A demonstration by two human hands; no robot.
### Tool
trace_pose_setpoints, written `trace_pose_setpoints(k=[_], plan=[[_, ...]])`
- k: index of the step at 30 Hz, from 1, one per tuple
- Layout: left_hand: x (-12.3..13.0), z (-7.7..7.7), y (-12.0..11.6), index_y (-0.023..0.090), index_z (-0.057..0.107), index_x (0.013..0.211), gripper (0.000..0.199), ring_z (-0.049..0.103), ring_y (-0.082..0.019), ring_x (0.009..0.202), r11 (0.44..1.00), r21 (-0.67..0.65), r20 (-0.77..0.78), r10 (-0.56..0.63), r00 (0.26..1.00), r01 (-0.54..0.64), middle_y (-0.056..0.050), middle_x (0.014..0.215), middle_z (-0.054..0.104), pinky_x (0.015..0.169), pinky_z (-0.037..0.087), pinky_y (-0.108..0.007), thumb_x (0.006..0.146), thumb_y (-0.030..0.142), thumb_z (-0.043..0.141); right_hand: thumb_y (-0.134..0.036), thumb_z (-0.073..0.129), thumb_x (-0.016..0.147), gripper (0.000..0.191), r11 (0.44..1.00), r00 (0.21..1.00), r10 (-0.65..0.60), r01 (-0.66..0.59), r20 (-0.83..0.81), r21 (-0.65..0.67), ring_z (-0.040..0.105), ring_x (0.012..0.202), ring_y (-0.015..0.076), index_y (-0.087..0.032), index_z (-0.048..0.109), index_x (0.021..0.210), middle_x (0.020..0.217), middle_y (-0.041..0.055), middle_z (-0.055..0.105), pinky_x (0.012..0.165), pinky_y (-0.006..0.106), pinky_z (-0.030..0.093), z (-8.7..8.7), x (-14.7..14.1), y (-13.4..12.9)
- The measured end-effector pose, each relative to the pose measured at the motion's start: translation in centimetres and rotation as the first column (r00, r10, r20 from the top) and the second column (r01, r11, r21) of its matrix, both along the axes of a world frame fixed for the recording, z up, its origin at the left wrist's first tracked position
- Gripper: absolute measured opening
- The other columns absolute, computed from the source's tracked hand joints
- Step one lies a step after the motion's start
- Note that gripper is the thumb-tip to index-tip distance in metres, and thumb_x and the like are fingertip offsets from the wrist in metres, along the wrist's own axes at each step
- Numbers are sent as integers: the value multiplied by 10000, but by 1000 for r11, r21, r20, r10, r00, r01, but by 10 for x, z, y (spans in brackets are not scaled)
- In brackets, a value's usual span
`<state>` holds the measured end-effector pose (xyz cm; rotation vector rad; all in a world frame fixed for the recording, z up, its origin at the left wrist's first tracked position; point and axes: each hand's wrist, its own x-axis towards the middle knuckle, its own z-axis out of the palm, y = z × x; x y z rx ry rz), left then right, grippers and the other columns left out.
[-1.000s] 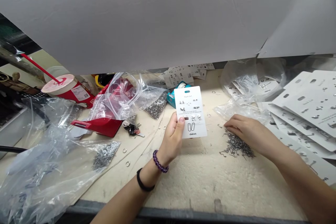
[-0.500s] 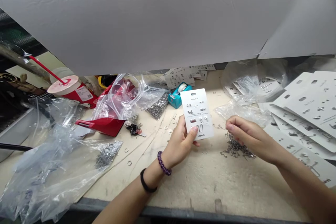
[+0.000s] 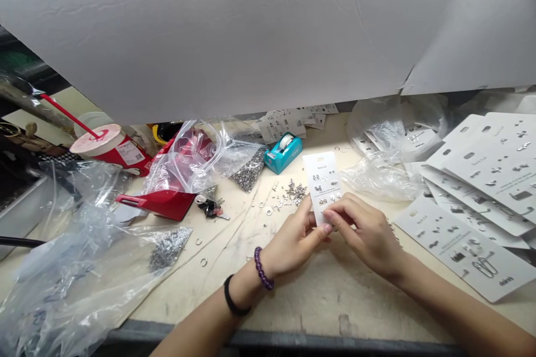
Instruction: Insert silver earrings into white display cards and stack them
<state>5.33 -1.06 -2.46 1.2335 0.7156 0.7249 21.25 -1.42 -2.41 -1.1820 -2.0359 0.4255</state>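
Near the middle of the frame, the person's left hand [image 3: 293,242] and right hand [image 3: 364,231] meet over a white cardboard earring card [image 3: 322,178], which stands tilted up from the pale worn workbench [image 3: 335,301]. The left thumb and fingers are closed on the card's lower part, and the right fingertips [image 3: 330,216] pinch at its lower edge; whether they also hold a small piece is hidden. The card shows rows of small silver earrings, and its bottom part is covered by the fingers, so how much of it is filled cannot be told. Just left of it lies a small heap of silver earring parts [image 3: 296,192], with loose rings and bits scattered below. More work appears to remain in these loose parts and in a clear zip bag of silver pieces [image 3: 249,172] at the upper middle, beside a teal tape dispenser [image 3: 283,153]. Another clear bag of silver pieces [image 3: 167,248] lies at the lower left. Toward the right edge, a stack of white earring cards [image 3: 494,167] shows rows of pieces already in place, and one more printed card [image 3: 460,251] lies below it. A red plastic dustpan [image 3: 157,204] sits left of the middle.
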Motion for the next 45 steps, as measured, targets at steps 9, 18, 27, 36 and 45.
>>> trace_pose_setpoints(k=[9, 18, 27, 36, 45], plan=[[-7, 3, 11, 200, 373, 1228, 415, 600, -186, 883, 992, -63, 24, 114, 993, -112, -116, 1137, 555, 672, 552, -280, 859, 358, 482, -309, 410, 897, 259, 978, 945, -207, 200, -252, -54, 473, 543, 126, -192, 519, 693, 603, 20, 502, 474, 260, 358, 3, 16, 4], [-34, 15, 33, 203, 442, 1171, 379, 606, -204, 904, 868, 79, -16, 493, 870, -490, -90, 1175, 546, 527, 565, -232, 842, 381, 502, -333, 421, 873, 230, 945, 976, -208, 185, -59, -269, 546, 701, 158, -201, 580, 773, 760, 36, 600, 599, 286, 426, 7, 25, 25], [-36, 9, 35, 151, 365, 994, 301, 616, -136, 705, 835, -9, -16, 550, 835, -550, -94, 974, 592, 476, 537, -206, 848, 375, 504, -260, 388, 875, 248, 952, 909, 88, 44, 407, -304, 562, 730, 158, -183, 623, 856, 899, 39, 628, 556, 252, 365, -1, -9, 53], [-33, 11, 30, 211, 464, 895, 368, 538, -56, 553, 856, -483, 385, 397, 833, -185, 51, 706, 536, 410, 474, -116, 670, 309, 738, -186, 425, 834, 201, 967, 887, 85, 37, 454, -254, 544, 682, 169, -155, 587, 719, 782, 64, 611, 531, 256, 288, -5, -24, 61], [-24, 11, 16, 260, 447, 937, 479, 515, -79, 551, 785, -618, 530, 370, 763, 48, 80, 638, 470, 400, 482, -156, 605, 179, 783, -252, 447, 854, 159, 985, 967, -79, 113, 241, -132, 526, 660, 142, -186, 575, 787, 789, 27, 599, 527, 250, 344, 4, -13, 36]])
